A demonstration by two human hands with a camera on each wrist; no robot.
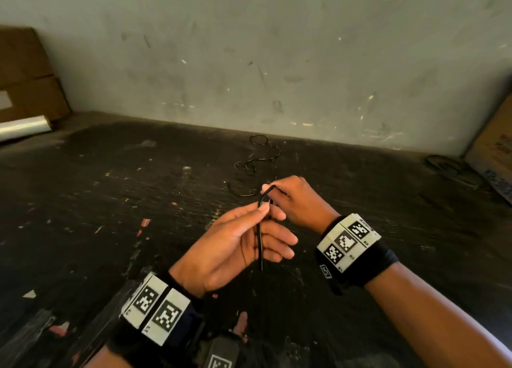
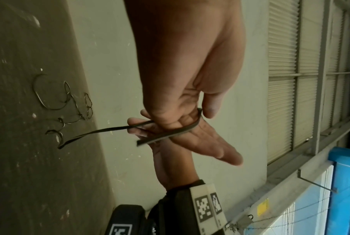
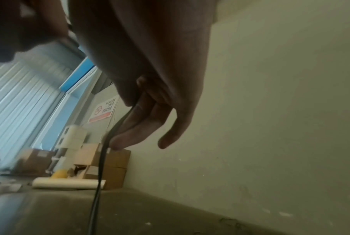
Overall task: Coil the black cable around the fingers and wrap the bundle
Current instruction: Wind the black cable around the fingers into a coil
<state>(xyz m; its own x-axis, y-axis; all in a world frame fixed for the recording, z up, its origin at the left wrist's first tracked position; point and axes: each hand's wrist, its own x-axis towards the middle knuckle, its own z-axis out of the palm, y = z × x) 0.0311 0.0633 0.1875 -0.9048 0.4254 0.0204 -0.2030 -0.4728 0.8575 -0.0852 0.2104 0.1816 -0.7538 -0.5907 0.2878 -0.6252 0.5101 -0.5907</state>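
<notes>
A thin black cable (image 1: 260, 245) is held up between both hands over the dark table (image 1: 110, 201). My left hand (image 1: 264, 208), palm turned inward, pinches it between thumb and forefinger, and the short free end hangs down across the palm. My right hand (image 1: 273, 189) grips the cable just beyond, where it bends into a small loop. From there it trails to loose loops (image 1: 257, 160) lying on the table near the wall. In the left wrist view the cable (image 2: 170, 133) crosses the fingers of both hands. In the right wrist view the cable (image 3: 101, 159) drops from my right fingers (image 3: 130, 135).
Cardboard boxes (image 1: 27, 76) and a white roll (image 1: 25, 129) sit at the back left. Another cardboard box (image 1: 496, 151) leans at the right edge, with a dark cable bundle (image 1: 448, 168) beside it. A scuffed wall (image 1: 277, 63) closes the far side.
</notes>
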